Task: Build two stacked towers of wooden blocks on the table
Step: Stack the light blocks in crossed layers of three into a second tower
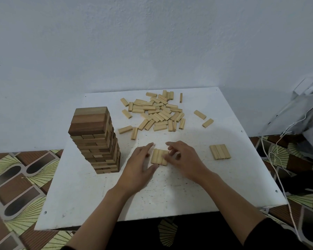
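Row (159, 156) of three flanked: left hand (139, 159) fingers straight; right hand (183, 157) fingers bent onto it, grip unclear. Second row (220, 151) right of fingers; pile (157, 112) beyond. Likely bases only; layers remain.

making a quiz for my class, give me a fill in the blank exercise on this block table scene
1. The tall tower stands on the ____ side of the white table.
2. The flat row between the left hand and the right hand holds ____ blocks.
3. A second flat row lies untouched to the ____ of the right hand.
4. The loose pile is ____ in colour than the tall tower.
Missing words: left; three; right; lighter
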The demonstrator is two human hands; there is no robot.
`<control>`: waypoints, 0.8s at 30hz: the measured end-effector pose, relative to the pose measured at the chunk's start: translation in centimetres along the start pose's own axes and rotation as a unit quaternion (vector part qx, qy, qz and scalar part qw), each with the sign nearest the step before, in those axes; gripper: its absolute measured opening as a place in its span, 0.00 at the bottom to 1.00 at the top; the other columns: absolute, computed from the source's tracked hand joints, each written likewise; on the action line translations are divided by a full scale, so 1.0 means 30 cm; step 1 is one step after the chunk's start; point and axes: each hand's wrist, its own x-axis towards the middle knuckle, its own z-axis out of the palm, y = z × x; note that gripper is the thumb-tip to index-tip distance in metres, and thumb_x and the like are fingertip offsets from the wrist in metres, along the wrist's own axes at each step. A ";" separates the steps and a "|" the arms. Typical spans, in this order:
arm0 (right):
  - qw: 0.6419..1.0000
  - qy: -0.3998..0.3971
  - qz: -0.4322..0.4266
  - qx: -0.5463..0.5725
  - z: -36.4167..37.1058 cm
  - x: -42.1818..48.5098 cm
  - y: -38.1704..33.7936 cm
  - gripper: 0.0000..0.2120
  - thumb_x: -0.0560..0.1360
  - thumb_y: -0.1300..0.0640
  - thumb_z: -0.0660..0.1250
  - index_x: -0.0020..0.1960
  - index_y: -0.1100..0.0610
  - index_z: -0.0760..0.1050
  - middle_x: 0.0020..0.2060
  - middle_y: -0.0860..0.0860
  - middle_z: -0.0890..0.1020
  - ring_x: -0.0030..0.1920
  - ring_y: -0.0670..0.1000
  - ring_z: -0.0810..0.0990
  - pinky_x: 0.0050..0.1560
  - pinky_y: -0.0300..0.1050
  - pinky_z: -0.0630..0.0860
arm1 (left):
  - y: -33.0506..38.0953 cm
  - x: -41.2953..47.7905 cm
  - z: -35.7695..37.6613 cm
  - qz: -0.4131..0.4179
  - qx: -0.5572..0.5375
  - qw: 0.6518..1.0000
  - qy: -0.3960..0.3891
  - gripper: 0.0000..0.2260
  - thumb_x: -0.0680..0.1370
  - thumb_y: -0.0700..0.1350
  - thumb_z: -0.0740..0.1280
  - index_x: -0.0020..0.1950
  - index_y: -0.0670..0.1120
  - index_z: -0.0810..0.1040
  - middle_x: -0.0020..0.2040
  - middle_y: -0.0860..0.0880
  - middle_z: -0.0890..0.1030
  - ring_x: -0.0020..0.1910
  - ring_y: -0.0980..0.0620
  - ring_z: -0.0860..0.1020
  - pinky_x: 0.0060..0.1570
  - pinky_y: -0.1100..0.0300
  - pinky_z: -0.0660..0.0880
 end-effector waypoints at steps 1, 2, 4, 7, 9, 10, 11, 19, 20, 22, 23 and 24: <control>1.000 0.010 -0.001 -0.004 -0.008 0.002 0.002 0.20 0.80 0.49 0.67 0.70 0.54 0.75 0.54 0.46 0.78 0.51 0.42 0.77 0.52 0.36 0.76 | 0.006 -0.008 0.007 -0.008 -0.001 1.000 0.018 0.30 0.79 0.50 0.72 0.79 0.54 0.63 0.66 0.57 0.70 0.63 0.62 0.70 0.63 0.63 0.70; 1.000 0.018 -0.006 -0.013 -0.016 0.006 0.002 0.17 0.82 0.51 0.64 0.68 0.56 0.76 0.55 0.47 0.79 0.52 0.43 0.77 0.54 0.37 0.76 | 0.014 -0.014 0.015 -0.016 0.003 0.999 0.034 0.31 0.78 0.52 0.72 0.78 0.54 0.64 0.67 0.56 0.71 0.65 0.59 0.70 0.65 0.60 0.69; 0.999 0.023 -0.019 -0.030 -0.023 0.018 -0.002 0.15 0.84 0.56 0.61 0.67 0.58 0.78 0.56 0.49 0.80 0.55 0.44 0.77 0.57 0.38 0.75 | 0.031 -0.022 0.038 -0.029 0.021 0.998 0.061 0.32 0.77 0.55 0.72 0.78 0.52 0.65 0.68 0.54 0.71 0.67 0.56 0.68 0.65 0.58 0.68; 0.998 0.004 -0.031 -0.051 -0.020 0.040 -0.016 0.15 0.83 0.63 0.59 0.66 0.60 0.78 0.58 0.50 0.80 0.58 0.46 0.77 0.60 0.39 0.74 | 0.053 -0.013 0.084 -0.039 0.060 0.993 0.095 0.36 0.72 0.60 0.74 0.76 0.52 0.65 0.66 0.51 0.72 0.66 0.52 0.69 0.64 0.52 0.70; 0.998 -0.001 -0.031 -0.051 -0.010 0.050 -0.019 0.16 0.82 0.65 0.59 0.66 0.60 0.78 0.59 0.51 0.80 0.57 0.46 0.77 0.61 0.40 0.74 | 0.068 -0.001 0.108 -0.057 0.076 0.990 0.106 0.39 0.71 0.62 0.74 0.76 0.52 0.63 0.65 0.50 0.72 0.65 0.49 0.69 0.63 0.47 0.69; 0.999 0.001 -0.028 -0.046 -0.004 0.050 -0.018 0.16 0.82 0.66 0.59 0.66 0.60 0.78 0.59 0.51 0.80 0.57 0.47 0.78 0.61 0.41 0.75 | 0.073 0.005 0.117 -0.063 0.082 0.989 0.107 0.39 0.71 0.62 0.74 0.76 0.53 0.62 0.65 0.50 0.72 0.65 0.49 0.69 0.62 0.47 0.68; 0.999 0.005 -0.024 -0.038 0.003 0.048 -0.015 0.16 0.81 0.67 0.59 0.66 0.60 0.78 0.59 0.51 0.81 0.57 0.47 0.78 0.62 0.42 0.75 | 0.077 0.009 0.122 -0.067 0.085 0.989 0.105 0.38 0.71 0.61 0.73 0.76 0.53 0.61 0.63 0.51 0.73 0.64 0.49 0.69 0.60 0.48 0.67; 0.998 0.051 0.010 0.043 0.015 -0.035 0.002 0.19 0.80 0.69 0.60 0.67 0.58 0.77 0.60 0.49 0.81 0.57 0.42 0.77 0.55 0.24 0.70 | 0.052 0.007 0.098 -0.058 0.026 0.996 0.068 0.30 0.72 0.50 0.74 0.71 0.56 0.65 0.57 0.59 0.74 0.59 0.55 0.72 0.62 0.50 0.66; 0.997 0.060 0.010 0.050 0.019 -0.050 0.005 0.18 0.80 0.68 0.61 0.67 0.58 0.77 0.59 0.50 0.81 0.57 0.43 0.78 0.57 0.26 0.71 | 0.043 0.008 0.084 -0.048 0.015 0.997 0.050 0.30 0.71 0.49 0.74 0.70 0.57 0.65 0.56 0.60 0.74 0.58 0.56 0.72 0.63 0.48 0.68; 0.995 0.084 0.010 0.055 0.035 -0.087 0.012 0.16 0.81 0.66 0.63 0.67 0.58 0.77 0.59 0.50 0.82 0.57 0.44 0.79 0.61 0.35 0.75 | 0.025 0.017 0.053 -0.020 0.011 1.000 0.004 0.30 0.72 0.48 0.74 0.69 0.59 0.65 0.57 0.64 0.74 0.61 0.57 0.70 0.64 0.47 0.69; 0.994 0.096 0.008 0.048 0.046 -0.106 0.015 0.16 0.81 0.64 0.64 0.68 0.58 0.77 0.60 0.49 0.81 0.59 0.44 0.78 0.63 0.39 0.75 | 0.019 0.022 0.036 -0.004 0.017 1.000 -0.022 0.30 0.72 0.48 0.74 0.70 0.60 0.65 0.59 0.65 0.74 0.63 0.59 0.69 0.65 0.48 0.68; 0.994 0.103 0.006 0.032 0.056 -0.125 0.020 0.16 0.82 0.62 0.64 0.69 0.57 0.76 0.62 0.49 0.80 0.61 0.44 0.77 0.66 0.41 0.74 | 0.017 0.027 0.023 0.012 0.026 0.999 -0.047 0.29 0.73 0.47 0.73 0.71 0.60 0.65 0.61 0.65 0.74 0.65 0.61 0.66 0.66 0.50 0.66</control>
